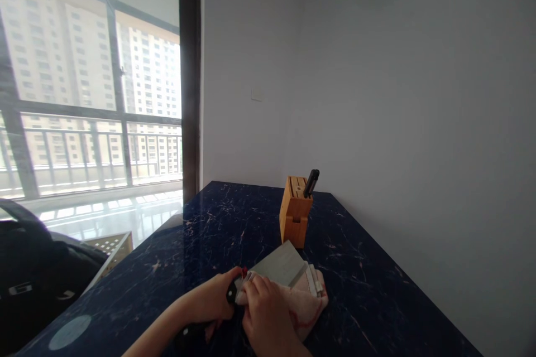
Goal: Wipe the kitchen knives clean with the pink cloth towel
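My left hand (213,298) grips the black handle (231,292) of a cleaver whose wide grey blade (281,264) points away from me toward a wooden knife block (295,212). My right hand (268,318) presses a pinkish-white cloth (307,301) against the blade near the handle. The cloth is bunched under and beside the blade on the dark blue marbled countertop (209,234). One black knife handle (311,183) sticks out of the block.
A plain white wall runs along the right and back of the counter. To the left is a large window with a railing and tall buildings outside. A black bag (33,273) and a perforated crate (111,245) sit low at the left.
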